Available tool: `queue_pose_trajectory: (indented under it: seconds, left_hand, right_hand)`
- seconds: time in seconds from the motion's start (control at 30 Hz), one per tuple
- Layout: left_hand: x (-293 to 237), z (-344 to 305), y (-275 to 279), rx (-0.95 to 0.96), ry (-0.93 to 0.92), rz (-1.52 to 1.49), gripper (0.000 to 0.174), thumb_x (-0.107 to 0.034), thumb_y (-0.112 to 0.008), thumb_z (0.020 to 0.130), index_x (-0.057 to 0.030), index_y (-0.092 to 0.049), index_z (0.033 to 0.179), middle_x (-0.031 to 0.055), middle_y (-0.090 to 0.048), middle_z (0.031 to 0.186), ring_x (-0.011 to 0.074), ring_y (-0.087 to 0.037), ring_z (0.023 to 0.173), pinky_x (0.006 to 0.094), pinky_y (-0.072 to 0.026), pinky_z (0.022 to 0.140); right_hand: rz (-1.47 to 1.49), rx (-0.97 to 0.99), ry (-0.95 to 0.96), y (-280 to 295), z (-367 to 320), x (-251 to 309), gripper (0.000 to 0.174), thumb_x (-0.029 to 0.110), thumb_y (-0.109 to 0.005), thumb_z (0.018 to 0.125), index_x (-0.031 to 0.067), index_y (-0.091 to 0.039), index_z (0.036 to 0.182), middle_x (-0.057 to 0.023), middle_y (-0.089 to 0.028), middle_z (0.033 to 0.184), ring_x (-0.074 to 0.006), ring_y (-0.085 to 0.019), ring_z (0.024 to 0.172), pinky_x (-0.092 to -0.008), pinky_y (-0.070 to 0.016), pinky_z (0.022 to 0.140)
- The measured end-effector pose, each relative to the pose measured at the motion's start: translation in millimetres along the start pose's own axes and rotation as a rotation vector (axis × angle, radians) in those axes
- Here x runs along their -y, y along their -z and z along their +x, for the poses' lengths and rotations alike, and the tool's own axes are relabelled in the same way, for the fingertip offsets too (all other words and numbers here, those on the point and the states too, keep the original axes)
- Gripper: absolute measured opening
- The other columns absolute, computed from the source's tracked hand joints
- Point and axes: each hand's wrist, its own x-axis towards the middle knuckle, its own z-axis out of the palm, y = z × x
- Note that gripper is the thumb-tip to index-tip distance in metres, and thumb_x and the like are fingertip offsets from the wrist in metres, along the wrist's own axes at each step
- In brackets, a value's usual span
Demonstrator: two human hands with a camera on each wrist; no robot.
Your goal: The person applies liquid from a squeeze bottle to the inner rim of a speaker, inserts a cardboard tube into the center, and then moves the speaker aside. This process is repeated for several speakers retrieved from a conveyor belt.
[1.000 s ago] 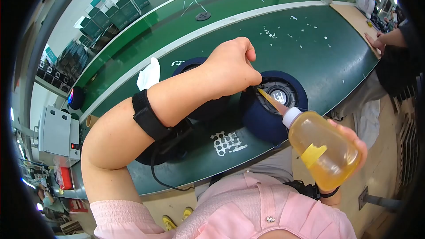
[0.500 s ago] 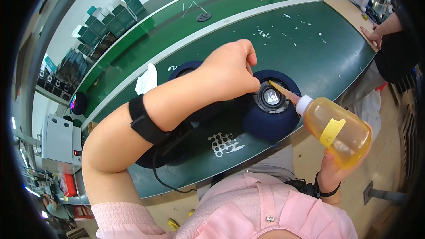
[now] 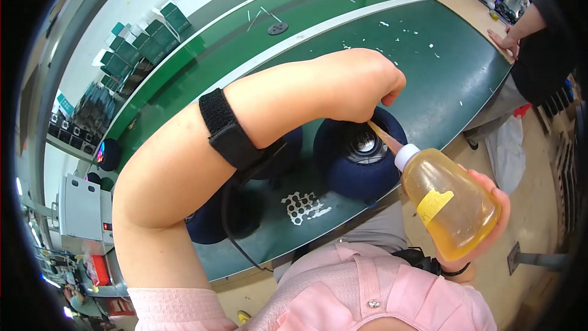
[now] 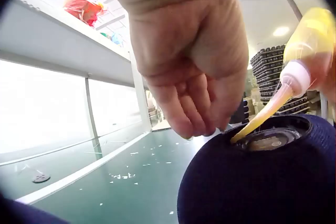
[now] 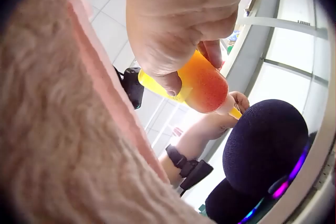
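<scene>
A round dark-blue fabric-covered speaker (image 3: 361,171) sits on the green table, its opening with a black inner part and round label facing up. My right hand (image 5: 184,35) grips a clear squeeze bottle (image 3: 450,199) of amber liquid with yellow tape on it. The bottle's narrow nozzle (image 4: 268,109) points down to the opening's rim, its tip right at the edge. My left hand (image 4: 189,66) reaches across with bent fingers, fingertips beside that same rim; I cannot tell whether they pinch it. More dark-blue round bodies (image 3: 214,217) stand under my left forearm, partly hidden.
A white perforated sheet (image 3: 303,207) lies near the table's front edge. White scraps (image 3: 404,37) dot the far side. A black cable (image 3: 233,239) hangs from my left wrist strap. Green boxes (image 3: 147,43) line the back; another person's hand (image 3: 503,41) rests at the far right.
My left hand has shifted rightward over the speaker's rim. The bottle swung right, then back left, its nozzle tip staying by the opening. The head view has shifted slightly.
</scene>
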Motion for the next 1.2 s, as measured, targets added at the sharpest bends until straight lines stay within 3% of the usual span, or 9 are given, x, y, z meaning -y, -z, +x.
queue_pose_trajectory:
  seconds: [0.3,0.37,0.57,0.6,0.67,0.87,0.9,0.97,1.2]
  left_hand:
    - [-7,-8,-11,-0.034,0.042,0.072,0.029,0.002,-0.065,0.062,-0.0030,-0.055,0.088,0.0150,-0.060,0.079,0.0333,-0.059,0.082,0.0397,-0.0465,0.069]
    - [-7,-9,-12,-0.053,0.061,0.079,0.029,0.001,-0.066,0.061,-0.0030,-0.055,0.088,0.0156,-0.060,0.079,0.0336,-0.058,0.082,0.0400,-0.0464,0.069]
    - [6,-27,-12,-0.121,0.236,-0.123,0.029,0.000,-0.061,0.061,-0.0008,-0.050,0.088,0.0124,-0.058,0.065,0.0273,-0.060,0.066,0.0356,-0.0463,0.057]
    - [2,-31,-7,-0.036,0.422,-0.276,0.030,-0.003,-0.062,0.064,-0.0020,-0.049,0.091,0.0119,-0.058,0.071,0.0251,-0.061,0.065,0.0343,-0.0474,0.057]
    - [-1,-38,-6,0.052,0.609,-0.430,0.031,-0.006,-0.062,0.066,-0.0031,-0.048,0.093,0.0114,-0.057,0.078,0.0230,-0.063,0.064,0.0330,-0.0486,0.056]
    - [-4,-49,-18,-0.036,0.670,-0.660,0.030,0.000,-0.057,0.068,-0.0009,-0.040,0.093,0.0091,-0.054,0.074,0.0151,-0.058,0.059,0.0268,-0.0507,0.051]
    - [-5,-50,-19,-0.057,0.689,-0.659,0.028,0.001,-0.057,0.068,-0.0014,-0.039,0.090,0.0082,-0.052,0.073,0.0147,-0.058,0.059,0.0268,-0.0514,0.051]
    - [-4,-50,-22,-0.075,0.708,-0.656,0.027,0.001,-0.057,0.068,-0.0019,-0.038,0.087,0.0073,-0.050,0.072,0.0143,-0.057,0.059,0.0268,-0.0521,0.052]
    - [-5,-51,-27,-0.128,0.729,-0.720,0.026,0.001,-0.058,0.068,-0.0033,-0.036,0.081,0.0054,-0.046,0.070,0.0138,-0.056,0.059,0.0271,-0.0514,0.050]
  right_hand:
    - [0.262,-0.099,-0.075,-6,-13,2,0.069,0.002,-0.068,0.071,0.0115,-0.030,0.128,-0.0224,-0.044,0.119,-0.0368,-0.050,0.108,-0.0473,-0.0463,0.089]
    - [0.605,-0.457,-0.505,-10,-18,12,0.067,0.004,-0.068,0.073,0.0111,-0.031,0.127,-0.0223,-0.044,0.118,-0.0366,-0.051,0.108,-0.0460,-0.0470,0.089]
    - [0.943,-0.670,-0.645,-11,-13,27,0.066,0.005,-0.069,0.072,0.0105,-0.031,0.127,-0.0230,-0.045,0.117,-0.0363,-0.052,0.106,-0.0449,-0.0471,0.089]
    - [0.945,-0.668,-0.647,-8,-15,23,0.066,0.005,-0.069,0.072,0.0105,-0.031,0.127,-0.0230,-0.045,0.117,-0.0363,-0.052,0.106,-0.0449,-0.0471,0.089]
    - [0.314,-0.094,-0.274,2,-19,12,0.068,0.005,-0.070,0.071,0.0103,-0.031,0.127,-0.0235,-0.045,0.117,-0.0363,-0.052,0.106,-0.0446,-0.0474,0.088]
    - [0.227,-0.025,-0.082,-6,-13,12,0.066,0.005,-0.070,0.072,0.0095,-0.031,0.126,-0.0237,-0.045,0.117,-0.0365,-0.052,0.106,-0.0449,-0.0475,0.088]
    - [0.227,-0.025,-0.082,-8,-14,16,0.066,0.005,-0.070,0.072,0.0095,-0.031,0.126,-0.0237,-0.045,0.117,-0.0365,-0.052,0.106,-0.0449,-0.0475,0.088]
    - [0.793,-0.530,-0.610,-15,-17,25,0.061,0.007,-0.068,0.074,0.0094,-0.032,0.124,-0.0234,-0.045,0.118,-0.0360,-0.052,0.106,-0.0444,-0.0480,0.088]
    - [0.919,-0.355,-0.600,-15,-9,38,0.042,0.023,-0.054,0.084,0.0077,-0.038,0.120,-0.0193,-0.049,0.117,-0.0342,-0.052,0.107,-0.0429,-0.0477,0.089]
